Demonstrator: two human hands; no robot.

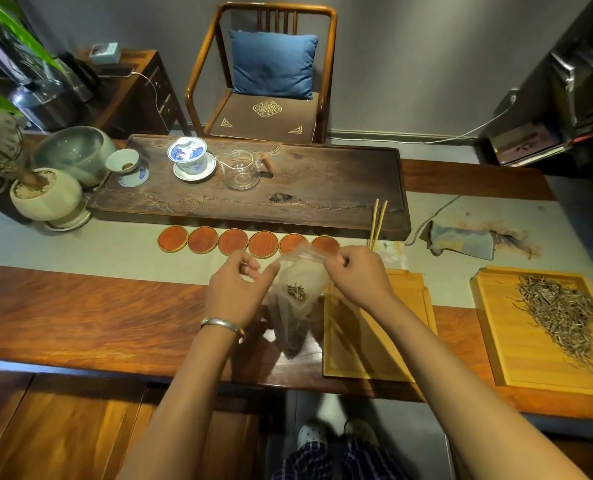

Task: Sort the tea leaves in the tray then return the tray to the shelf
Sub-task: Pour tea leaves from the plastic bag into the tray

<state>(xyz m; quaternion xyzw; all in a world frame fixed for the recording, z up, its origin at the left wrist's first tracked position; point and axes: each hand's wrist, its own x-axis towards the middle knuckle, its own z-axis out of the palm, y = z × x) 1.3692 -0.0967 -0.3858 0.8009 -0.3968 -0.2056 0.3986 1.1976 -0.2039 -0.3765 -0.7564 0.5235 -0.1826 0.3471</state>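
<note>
Head view: left hand (234, 289) & right hand (355, 275) both pinch mouth of clear plastic bag (296, 299) at frame centre, some tea leaves inside. Empty bamboo tray (416, 327) just right; tray w/ tea leaves (561, 317) far right.
</note>
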